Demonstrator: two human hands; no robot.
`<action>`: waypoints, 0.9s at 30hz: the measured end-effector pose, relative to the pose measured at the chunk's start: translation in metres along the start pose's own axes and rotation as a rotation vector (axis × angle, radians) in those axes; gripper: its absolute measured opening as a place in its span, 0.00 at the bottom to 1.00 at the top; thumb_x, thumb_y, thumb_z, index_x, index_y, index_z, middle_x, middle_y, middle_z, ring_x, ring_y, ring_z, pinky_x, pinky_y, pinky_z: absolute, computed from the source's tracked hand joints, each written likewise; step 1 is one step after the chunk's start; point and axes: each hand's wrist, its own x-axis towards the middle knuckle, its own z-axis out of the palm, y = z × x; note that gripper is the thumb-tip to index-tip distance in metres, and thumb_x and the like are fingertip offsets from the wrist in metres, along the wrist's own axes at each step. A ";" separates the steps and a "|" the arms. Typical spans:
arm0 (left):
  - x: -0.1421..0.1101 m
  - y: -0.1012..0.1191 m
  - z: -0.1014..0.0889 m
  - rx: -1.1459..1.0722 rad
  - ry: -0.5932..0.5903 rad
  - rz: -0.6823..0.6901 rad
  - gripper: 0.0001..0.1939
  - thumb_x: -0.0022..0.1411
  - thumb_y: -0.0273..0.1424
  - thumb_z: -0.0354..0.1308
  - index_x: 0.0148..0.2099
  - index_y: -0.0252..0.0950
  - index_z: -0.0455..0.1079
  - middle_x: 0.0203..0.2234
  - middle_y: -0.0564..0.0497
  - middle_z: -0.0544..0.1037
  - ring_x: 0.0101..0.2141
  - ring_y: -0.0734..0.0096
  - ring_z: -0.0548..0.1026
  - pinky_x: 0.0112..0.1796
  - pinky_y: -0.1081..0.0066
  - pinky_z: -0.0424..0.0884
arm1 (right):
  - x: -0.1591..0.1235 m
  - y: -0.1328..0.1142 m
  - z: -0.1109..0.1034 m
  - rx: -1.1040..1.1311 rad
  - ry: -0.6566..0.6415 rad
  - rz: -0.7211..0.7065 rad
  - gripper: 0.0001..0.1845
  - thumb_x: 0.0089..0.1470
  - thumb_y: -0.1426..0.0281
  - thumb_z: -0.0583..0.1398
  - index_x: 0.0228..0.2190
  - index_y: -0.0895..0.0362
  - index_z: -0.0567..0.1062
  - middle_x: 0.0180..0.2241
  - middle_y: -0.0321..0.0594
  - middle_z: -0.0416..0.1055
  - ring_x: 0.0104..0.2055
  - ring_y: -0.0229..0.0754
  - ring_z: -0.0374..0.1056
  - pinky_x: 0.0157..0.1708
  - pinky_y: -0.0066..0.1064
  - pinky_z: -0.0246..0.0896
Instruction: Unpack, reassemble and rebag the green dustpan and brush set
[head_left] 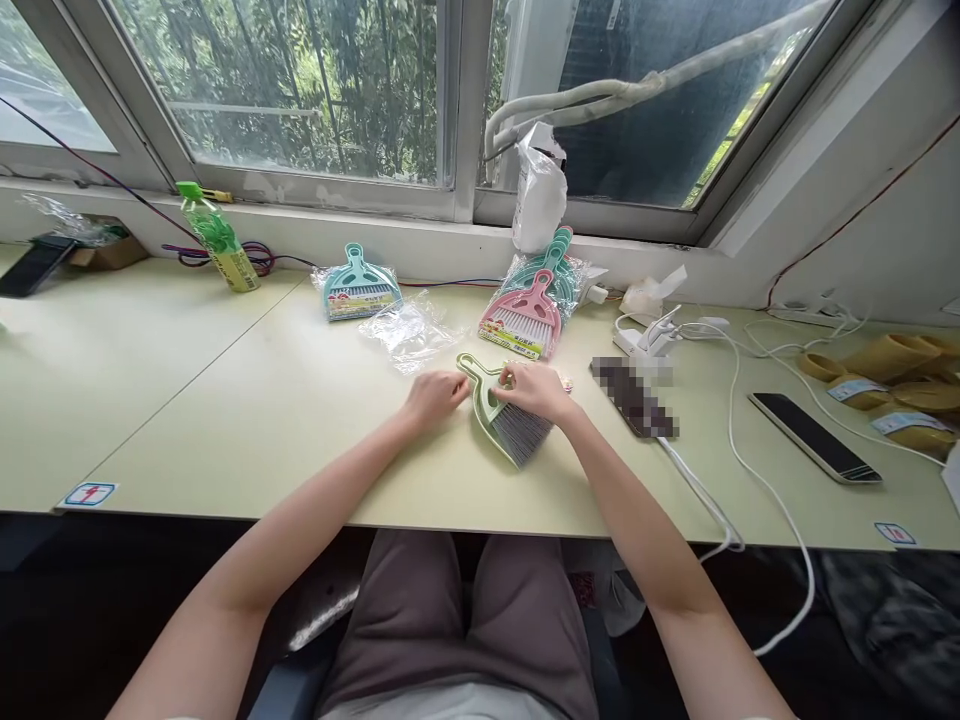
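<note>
A small light green dustpan (484, 421) lies on the table in front of me, its looped handle pointing away to the left. A matching hand brush (523, 436) with grey bristles rests in it, bristles toward the table's front edge. My right hand (536, 388) is closed on the brush near its handle, and the fingers cover part of it. Curled at the dustpan's left edge is my left hand (438, 394), its fingertips pinching the rim by the handle. Just beyond lies a crumpled clear plastic wrapper (412, 330).
Behind stand a wrapped blue dustpan set (360, 290) and a wrapped pink one (525, 318) with a teal one behind it. A green-capped bottle (221, 240) is at left. A phone (814, 438), white cables (739, 365) and tape rolls (892, 365) lie at right.
</note>
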 end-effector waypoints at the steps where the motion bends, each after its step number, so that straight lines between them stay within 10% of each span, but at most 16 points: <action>1: 0.001 -0.004 -0.001 0.045 0.089 -0.035 0.18 0.67 0.34 0.42 0.32 0.35 0.71 0.29 0.46 0.77 0.31 0.66 0.73 0.33 0.69 0.65 | 0.000 0.000 0.001 0.009 -0.002 0.002 0.15 0.52 0.55 0.58 0.34 0.54 0.74 0.32 0.39 0.75 0.36 0.43 0.69 0.30 0.29 0.51; 4: 0.005 -0.024 -0.003 0.140 0.292 0.050 0.14 0.65 0.33 0.48 0.48 0.34 0.68 0.47 0.41 0.74 0.47 0.58 0.72 0.46 0.62 0.67 | 0.002 0.000 0.004 0.054 0.000 -0.012 0.15 0.54 0.56 0.58 0.35 0.54 0.73 0.32 0.38 0.75 0.34 0.42 0.68 0.29 0.28 0.48; 8: 0.010 -0.045 0.000 0.228 0.275 0.311 0.25 0.61 0.27 0.54 0.61 0.35 0.58 0.61 0.41 0.62 0.63 0.55 0.56 0.62 0.48 0.47 | 0.001 -0.006 0.007 0.143 -0.014 -0.102 0.14 0.57 0.58 0.57 0.37 0.54 0.71 0.29 0.37 0.73 0.30 0.39 0.65 0.28 0.28 0.46; 15: 0.008 -0.049 -0.002 0.262 0.191 0.623 0.19 0.66 0.22 0.44 0.57 0.36 0.65 0.56 0.46 0.70 0.60 0.65 0.62 0.61 0.59 0.58 | 0.000 -0.012 0.006 0.283 -0.003 -0.201 0.13 0.56 0.58 0.58 0.38 0.54 0.71 0.24 0.32 0.67 0.27 0.37 0.61 0.28 0.27 0.45; 27: 0.009 -0.051 0.014 0.254 0.188 0.591 0.21 0.66 0.21 0.42 0.55 0.32 0.69 0.52 0.42 0.74 0.52 0.65 0.72 0.55 0.63 0.67 | 0.003 -0.002 -0.002 0.415 -0.067 -0.206 0.10 0.56 0.62 0.60 0.36 0.55 0.72 0.25 0.32 0.65 0.29 0.36 0.60 0.31 0.26 0.48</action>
